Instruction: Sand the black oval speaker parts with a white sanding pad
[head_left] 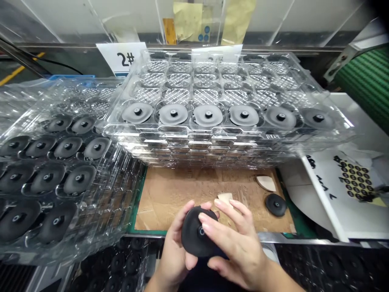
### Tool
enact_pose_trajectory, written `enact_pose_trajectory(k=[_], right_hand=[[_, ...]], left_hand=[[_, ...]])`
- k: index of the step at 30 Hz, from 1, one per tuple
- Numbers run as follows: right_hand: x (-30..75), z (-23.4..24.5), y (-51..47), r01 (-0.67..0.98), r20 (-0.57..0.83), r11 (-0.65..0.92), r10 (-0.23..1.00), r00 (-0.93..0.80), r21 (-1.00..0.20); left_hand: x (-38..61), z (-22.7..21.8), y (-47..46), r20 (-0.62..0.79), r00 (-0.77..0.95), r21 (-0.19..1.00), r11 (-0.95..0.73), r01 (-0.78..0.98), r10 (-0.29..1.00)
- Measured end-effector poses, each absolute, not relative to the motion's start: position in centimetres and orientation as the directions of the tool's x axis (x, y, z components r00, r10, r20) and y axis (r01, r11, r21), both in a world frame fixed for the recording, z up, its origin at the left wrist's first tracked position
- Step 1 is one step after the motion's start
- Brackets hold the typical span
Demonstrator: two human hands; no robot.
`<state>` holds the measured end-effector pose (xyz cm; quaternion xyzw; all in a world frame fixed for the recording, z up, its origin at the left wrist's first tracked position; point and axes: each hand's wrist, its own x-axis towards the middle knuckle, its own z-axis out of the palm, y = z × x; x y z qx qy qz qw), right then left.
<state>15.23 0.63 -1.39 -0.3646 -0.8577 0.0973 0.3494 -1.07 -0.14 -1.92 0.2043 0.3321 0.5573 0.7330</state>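
A black round disc with a central hub is held in front of me over the bench edge. My left hand cups it from below and behind, and my right hand presses its fingers across the top. Beyond my hands, a second black disc lies on a brown cardboard mat. Two small beige scraps lie on the mat: one just past my right fingertips and one further right.
A stack of clear plastic trays holds a row of grey discs. Left, more clear trays hold black discs. Further black discs sit below the bench edge. A white sheet with dark dots lies right.
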Motion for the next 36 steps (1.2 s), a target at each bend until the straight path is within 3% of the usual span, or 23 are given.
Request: enact_pose_trajectory(k=[2, 9, 15, 26, 30, 32, 34, 36], right_hand=[[15.6, -1.9, -0.3, 0.542, 0.559, 0.712, 0.695, -0.453, -0.446], [17.7, -1.2, -1.5, 0.48, 0.599, 0.653, 0.748, -0.287, -0.586], [16.4, -2.4, -1.4, 0.553, 0.618, 0.647, 0.736, -0.275, -0.524], [17.5, -0.6, -0.9, 0.532, 0.584, 0.602, 0.779, -0.227, -0.596], [16.2, -1.2, -0.5, 0.483, 0.609, 0.692, 0.714, -0.346, -0.536], [16.5, -2.1, -1.4, 0.449, 0.654, 0.712, 0.691, -0.308, -0.54], [17.4, -3.0, -2.2, 0.461, 0.638, 0.654, 0.738, -0.218, -0.599], [18.6, -3.7, -2.4, 0.513, 0.533, 0.497, 0.841, -0.089, -0.7]], left_hand=[[-0.9, -1.7, -0.2, -0.298, 0.145, 0.674, 0.315, -0.669, 0.943], [-0.2, -2.6, -0.3, -0.198, 0.183, 0.684, 0.27, -0.678, 0.963], [0.6, -2.4, -0.1, -0.218, 0.212, 0.719, 0.304, -0.625, 0.953], [2.3, -1.6, 0.1, -0.382, 0.23, 0.69, 0.441, -0.574, 0.895], [2.4, -1.1, 0.3, -0.442, 0.238, 0.656, 0.493, -0.571, 0.865], [2.2, -1.3, 0.3, -0.426, 0.234, 0.659, 0.477, -0.581, 0.874], [2.0, -1.5, 0.4, -0.411, 0.23, 0.666, 0.463, -0.585, 0.882], [1.8, -1.6, 0.5, -0.428, 0.223, 0.665, 0.472, -0.579, 0.876]])
